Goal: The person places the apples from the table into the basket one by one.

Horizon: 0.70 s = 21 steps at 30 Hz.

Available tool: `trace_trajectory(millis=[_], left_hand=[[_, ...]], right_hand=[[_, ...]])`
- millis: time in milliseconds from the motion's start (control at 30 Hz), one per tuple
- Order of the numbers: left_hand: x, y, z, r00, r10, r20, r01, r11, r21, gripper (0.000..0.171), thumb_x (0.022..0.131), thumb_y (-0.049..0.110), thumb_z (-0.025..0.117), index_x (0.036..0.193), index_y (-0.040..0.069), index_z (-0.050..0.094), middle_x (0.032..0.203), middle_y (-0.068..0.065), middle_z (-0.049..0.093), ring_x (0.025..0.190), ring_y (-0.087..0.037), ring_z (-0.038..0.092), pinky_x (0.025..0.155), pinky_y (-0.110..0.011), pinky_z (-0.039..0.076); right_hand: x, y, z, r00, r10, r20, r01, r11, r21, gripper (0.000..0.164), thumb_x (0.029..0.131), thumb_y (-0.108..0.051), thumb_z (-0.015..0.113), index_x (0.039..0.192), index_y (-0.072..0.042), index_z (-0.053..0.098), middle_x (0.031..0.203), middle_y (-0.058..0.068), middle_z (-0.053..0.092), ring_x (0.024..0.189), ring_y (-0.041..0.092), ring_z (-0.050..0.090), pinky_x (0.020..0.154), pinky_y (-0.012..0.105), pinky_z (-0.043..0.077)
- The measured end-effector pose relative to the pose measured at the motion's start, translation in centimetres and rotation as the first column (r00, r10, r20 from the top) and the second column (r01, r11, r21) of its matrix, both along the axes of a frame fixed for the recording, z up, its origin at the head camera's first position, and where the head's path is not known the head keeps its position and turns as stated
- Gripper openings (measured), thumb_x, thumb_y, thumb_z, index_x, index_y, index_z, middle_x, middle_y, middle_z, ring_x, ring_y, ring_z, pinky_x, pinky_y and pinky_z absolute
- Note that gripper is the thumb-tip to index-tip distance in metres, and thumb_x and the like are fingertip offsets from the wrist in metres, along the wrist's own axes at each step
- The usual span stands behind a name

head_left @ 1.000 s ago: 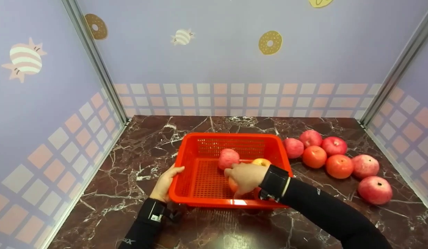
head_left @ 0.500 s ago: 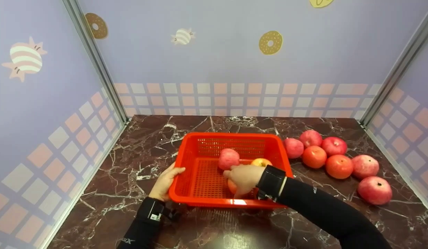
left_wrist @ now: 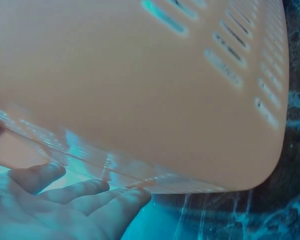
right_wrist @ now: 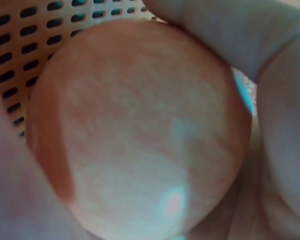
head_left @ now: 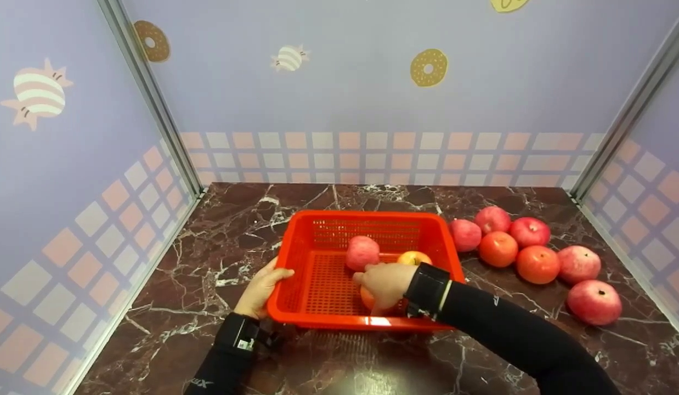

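Since the earlier frame the right hand (head_left: pixel 388 282) has slid slightly leftward inside the basket, taking the orange-red fruit (head_left: pixel 367 298) with it, and the left thumb sits a touch lower. The red plastic basket (head_left: pixel 339 321) and the other fruit have stayed put.

From the left, on the dark marbled desk (head_left: pixel 224 230), the left hand (head_left: pixel 260 291) grips the basket's left side, thumb over the rim, the other fingers outside, against its underside. Inside, a red apple (head_left: pixel 362 253) rests near the middle, toward the back. In front of it, the right hand's grip is closed round the orange-red fruit, held low within the basket, thumb on one side and fingers on the other. A yellowish apple (head_left: pixel 414 258) lies just behind that hand, partly hidden.

Right of the basket, a pinkish-red apple (head_left: pixel 464 235) lies just beside its wall, then two more red apples (head_left: pixel 493 220), two smooth orange fruits (head_left: pixel 498 248), and finally two large, mottled red fruits (head_left: pixel 594 302).
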State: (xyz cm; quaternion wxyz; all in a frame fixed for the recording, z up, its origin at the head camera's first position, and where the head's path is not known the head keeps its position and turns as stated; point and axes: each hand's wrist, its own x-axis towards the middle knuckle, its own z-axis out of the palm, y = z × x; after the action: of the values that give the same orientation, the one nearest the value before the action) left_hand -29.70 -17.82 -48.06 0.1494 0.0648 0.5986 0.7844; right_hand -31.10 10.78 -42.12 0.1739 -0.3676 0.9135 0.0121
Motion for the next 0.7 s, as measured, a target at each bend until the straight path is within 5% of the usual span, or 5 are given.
trace_trajectory(millis=[700], left_hand=[[0.00, 0.13, 0.04, 0.999, 0.028, -0.026, -0.029, 0.998, -0.057, 0.065, 0.098, 0.002, 0.044, 0.160, -0.002, 0.024, 0.123, -0.013, 0.067, 0.108, -0.025, 0.070, 0.094, -0.042, 0.061]], right_hand=[[-0.02, 0.14, -0.32, 1.000, -0.004, 0.001, 0.004, 1.000, -0.007, 0.051, 0.074, -0.029, 0.084, 0.115, -0.014, 0.058, 0.106, 0.012, 0.065, 0.104, 0.026, 0.063, 0.089, 0.039, 0.058]])
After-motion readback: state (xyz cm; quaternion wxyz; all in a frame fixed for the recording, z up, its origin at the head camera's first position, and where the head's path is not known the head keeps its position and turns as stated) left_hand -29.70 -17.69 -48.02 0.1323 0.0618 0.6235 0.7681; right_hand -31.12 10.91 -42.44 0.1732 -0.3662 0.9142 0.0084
